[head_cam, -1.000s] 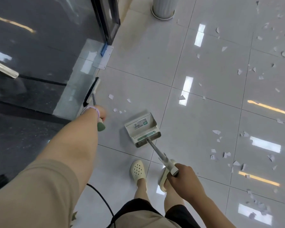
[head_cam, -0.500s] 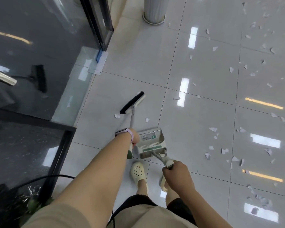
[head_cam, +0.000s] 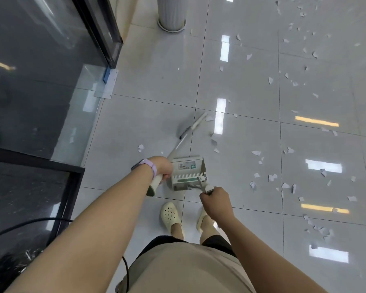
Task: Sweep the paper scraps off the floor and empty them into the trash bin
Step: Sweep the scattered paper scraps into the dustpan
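My left hand (head_cam: 164, 167) grips the pale handle of a broom (head_cam: 191, 127), whose blurred head lies on the floor ahead of the dustpan. My right hand (head_cam: 215, 198) holds the handle of a grey-green dustpan (head_cam: 187, 172) that stands on the tiles just in front of my feet. Several white paper scraps (head_cam: 270, 177) lie scattered over the glossy tiles to the right and far right; one scrap (head_cam: 141, 147) lies left of the broom handle. No trash bin can be made out for certain.
A dark glass partition with a black frame (head_cam: 68, 187) runs along the left. A ribbed white column base (head_cam: 171, 15) stands at the top. A black cable (head_cam: 30, 222) trails at the lower left. My feet wear cream clogs (head_cam: 170, 215).
The broom head has swept from the left by the glass toward the right, ahead of the dustpan. The dustpan has come closer to my feet and turned squarer.
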The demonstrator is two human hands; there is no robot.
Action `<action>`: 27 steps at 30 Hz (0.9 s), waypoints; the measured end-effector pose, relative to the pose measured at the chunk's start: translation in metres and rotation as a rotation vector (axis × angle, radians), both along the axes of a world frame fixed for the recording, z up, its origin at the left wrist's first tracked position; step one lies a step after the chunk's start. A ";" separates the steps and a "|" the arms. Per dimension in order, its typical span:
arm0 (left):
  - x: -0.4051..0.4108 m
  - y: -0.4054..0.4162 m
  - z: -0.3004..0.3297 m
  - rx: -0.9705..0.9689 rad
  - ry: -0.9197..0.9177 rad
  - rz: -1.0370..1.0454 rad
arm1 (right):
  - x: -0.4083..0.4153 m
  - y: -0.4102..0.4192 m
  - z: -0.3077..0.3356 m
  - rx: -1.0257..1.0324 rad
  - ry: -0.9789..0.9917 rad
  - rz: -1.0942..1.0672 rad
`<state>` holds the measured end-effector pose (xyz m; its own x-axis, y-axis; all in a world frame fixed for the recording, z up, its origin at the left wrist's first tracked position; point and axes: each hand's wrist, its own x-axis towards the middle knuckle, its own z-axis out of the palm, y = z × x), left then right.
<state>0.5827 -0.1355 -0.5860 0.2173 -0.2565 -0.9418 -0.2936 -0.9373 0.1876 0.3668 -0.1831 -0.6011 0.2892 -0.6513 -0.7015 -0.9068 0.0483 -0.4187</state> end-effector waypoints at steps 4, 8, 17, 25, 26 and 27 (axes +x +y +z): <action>0.029 0.043 -0.004 0.101 -0.034 0.231 | 0.001 -0.002 -0.003 -0.010 -0.035 -0.051; 0.052 0.086 -0.015 0.177 -0.104 0.336 | -0.010 -0.003 -0.005 -0.031 -0.057 -0.109; 0.025 0.115 -0.047 0.278 -0.109 0.262 | -0.060 -0.034 -0.011 -0.055 -0.073 -0.229; -0.105 0.064 -0.058 0.269 0.049 0.406 | -0.138 -0.088 -0.014 -0.058 -0.110 -0.629; -0.120 0.050 -0.054 0.275 0.058 0.411 | -0.149 -0.097 -0.014 -0.063 -0.118 -0.658; -0.132 0.036 -0.051 0.279 0.078 0.416 | -0.159 -0.106 -0.013 -0.066 -0.125 -0.681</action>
